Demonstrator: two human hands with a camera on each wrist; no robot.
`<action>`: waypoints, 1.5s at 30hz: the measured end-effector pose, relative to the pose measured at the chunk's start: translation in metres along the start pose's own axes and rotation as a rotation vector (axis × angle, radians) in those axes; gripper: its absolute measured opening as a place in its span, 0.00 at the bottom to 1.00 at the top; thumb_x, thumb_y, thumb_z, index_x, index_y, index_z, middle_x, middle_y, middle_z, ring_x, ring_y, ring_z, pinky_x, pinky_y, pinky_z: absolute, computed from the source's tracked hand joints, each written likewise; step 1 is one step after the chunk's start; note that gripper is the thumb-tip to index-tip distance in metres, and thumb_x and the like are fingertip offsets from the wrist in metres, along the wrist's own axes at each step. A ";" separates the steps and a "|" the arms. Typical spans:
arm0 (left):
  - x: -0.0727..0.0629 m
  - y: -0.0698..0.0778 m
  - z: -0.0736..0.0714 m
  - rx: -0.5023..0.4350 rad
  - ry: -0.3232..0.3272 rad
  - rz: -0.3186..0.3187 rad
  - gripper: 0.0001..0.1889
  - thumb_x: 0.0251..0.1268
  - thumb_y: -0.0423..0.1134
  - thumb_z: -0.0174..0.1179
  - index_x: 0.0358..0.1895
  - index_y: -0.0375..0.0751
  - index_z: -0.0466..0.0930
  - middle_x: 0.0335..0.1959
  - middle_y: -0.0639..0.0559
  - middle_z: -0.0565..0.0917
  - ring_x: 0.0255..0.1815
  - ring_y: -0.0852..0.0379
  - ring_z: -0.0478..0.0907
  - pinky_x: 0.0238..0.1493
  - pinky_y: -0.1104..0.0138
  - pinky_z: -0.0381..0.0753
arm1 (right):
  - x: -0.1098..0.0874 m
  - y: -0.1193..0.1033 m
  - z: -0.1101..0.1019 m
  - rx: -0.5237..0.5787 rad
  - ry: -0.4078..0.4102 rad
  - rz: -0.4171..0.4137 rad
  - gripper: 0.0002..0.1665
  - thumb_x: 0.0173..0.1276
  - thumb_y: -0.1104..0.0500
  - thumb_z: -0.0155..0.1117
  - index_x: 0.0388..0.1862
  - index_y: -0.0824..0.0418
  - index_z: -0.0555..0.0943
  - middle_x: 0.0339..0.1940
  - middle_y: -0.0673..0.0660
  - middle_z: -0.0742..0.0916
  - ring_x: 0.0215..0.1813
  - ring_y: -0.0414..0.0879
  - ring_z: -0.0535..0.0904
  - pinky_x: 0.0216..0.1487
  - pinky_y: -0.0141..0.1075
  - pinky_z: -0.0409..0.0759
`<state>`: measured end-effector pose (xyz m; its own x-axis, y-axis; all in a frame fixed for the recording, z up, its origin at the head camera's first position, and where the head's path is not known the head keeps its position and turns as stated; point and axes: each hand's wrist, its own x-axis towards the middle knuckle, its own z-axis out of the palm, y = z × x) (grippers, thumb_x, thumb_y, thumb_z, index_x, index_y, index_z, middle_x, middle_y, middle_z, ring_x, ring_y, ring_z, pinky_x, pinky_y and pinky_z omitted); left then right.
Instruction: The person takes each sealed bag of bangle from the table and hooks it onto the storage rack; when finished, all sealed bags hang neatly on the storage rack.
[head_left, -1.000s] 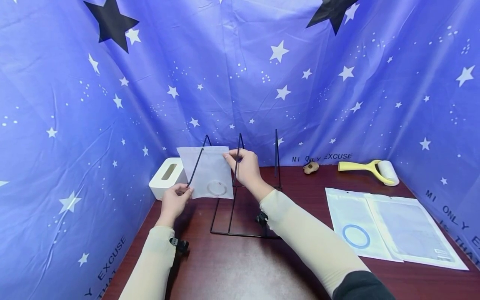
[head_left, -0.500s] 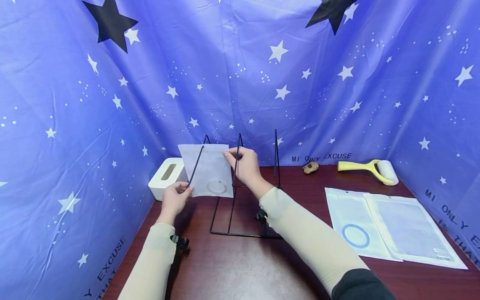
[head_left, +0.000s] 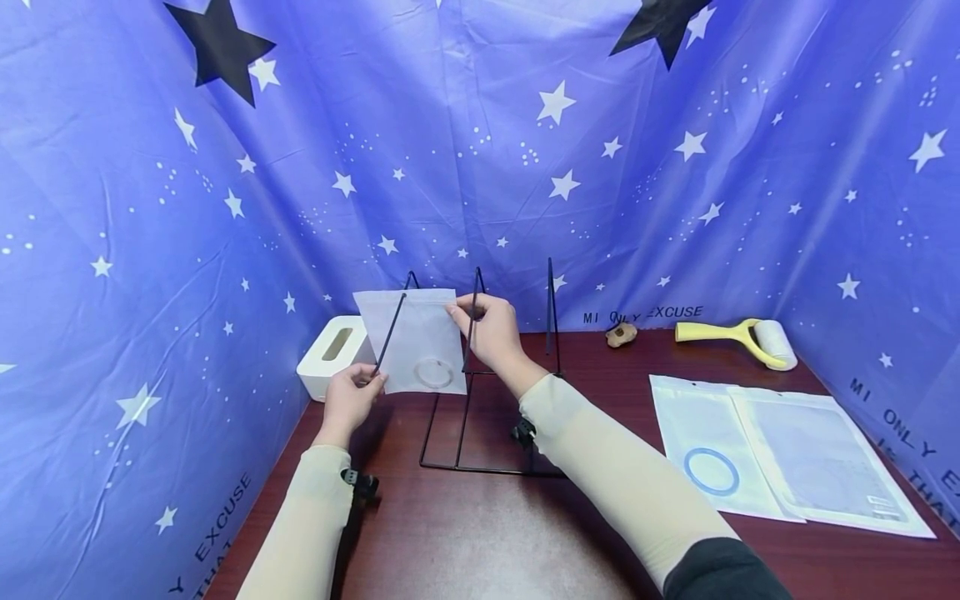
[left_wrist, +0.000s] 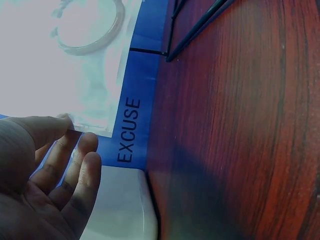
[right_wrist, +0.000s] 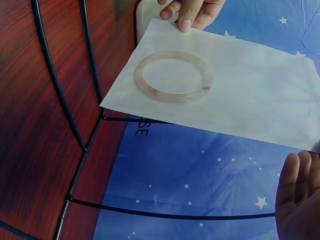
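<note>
A translucent white pouch (head_left: 431, 333) hangs upright at the left of a black wire rack (head_left: 459, 467). A pale bangle (right_wrist: 148, 90) lies inside it, near the bottom. One rack rod (head_left: 392, 332) slants across the pouch's face, its upper end at the hole in the top edge; whether it passes through is too small to tell. My left hand (head_left: 350, 402) pinches the pouch's lower left corner between thumb and index finger, the other fingers loosely bent. At the upper right edge, my right hand (head_left: 491, 329) pinches the pouch, reaching behind the rack's middle prong (head_left: 472, 325).
A white tissue box (head_left: 334, 357) stands behind the left hand. Two flat pouches lie at the right: one with a blue ring (head_left: 712, 472), beside a larger pouch (head_left: 825, 458). Behind them are a yellow-handled lint roller (head_left: 720, 333) and a small brown object (head_left: 622, 335).
The pouch has risen a very little and then shifted slightly left. Both hands keep their hold on it, and the rack stays in place.
</note>
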<state>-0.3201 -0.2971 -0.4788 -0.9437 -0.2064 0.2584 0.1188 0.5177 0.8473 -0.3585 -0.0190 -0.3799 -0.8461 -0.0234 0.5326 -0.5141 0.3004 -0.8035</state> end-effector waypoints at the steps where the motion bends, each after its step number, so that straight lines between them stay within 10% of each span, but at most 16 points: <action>1: 0.000 0.000 0.000 0.006 0.000 0.000 0.08 0.71 0.37 0.70 0.43 0.34 0.87 0.29 0.45 0.87 0.24 0.54 0.81 0.29 0.69 0.79 | 0.000 0.000 0.000 0.001 0.000 -0.002 0.10 0.71 0.48 0.75 0.42 0.52 0.93 0.30 0.46 0.90 0.34 0.41 0.84 0.36 0.37 0.81; 25: -0.025 0.001 -0.013 0.177 0.157 0.045 0.12 0.68 0.41 0.72 0.52 0.44 0.89 0.45 0.49 0.91 0.41 0.50 0.88 0.42 0.60 0.82 | -0.009 0.005 -0.009 0.004 -0.024 -0.015 0.10 0.70 0.49 0.76 0.45 0.51 0.91 0.32 0.48 0.90 0.36 0.42 0.83 0.40 0.39 0.81; 36: -0.052 -0.001 -0.006 0.192 0.105 0.121 0.10 0.66 0.40 0.74 0.48 0.46 0.90 0.39 0.53 0.91 0.36 0.53 0.86 0.43 0.61 0.80 | -0.038 0.009 -0.048 0.063 -0.096 -0.086 0.13 0.70 0.59 0.75 0.52 0.58 0.89 0.43 0.53 0.90 0.43 0.44 0.85 0.47 0.41 0.84; 45: -0.067 0.005 0.002 0.120 -0.058 0.115 0.14 0.65 0.41 0.75 0.50 0.42 0.89 0.39 0.54 0.90 0.39 0.51 0.84 0.42 0.65 0.79 | -0.067 0.012 -0.094 -0.021 -0.139 -0.192 0.13 0.68 0.57 0.77 0.50 0.55 0.89 0.43 0.51 0.89 0.45 0.42 0.86 0.50 0.40 0.82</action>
<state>-0.2567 -0.2791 -0.4924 -0.9427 -0.0939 0.3202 0.1923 0.6312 0.7514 -0.2947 0.0757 -0.4001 -0.7452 -0.2126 0.6321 -0.6656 0.2971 -0.6847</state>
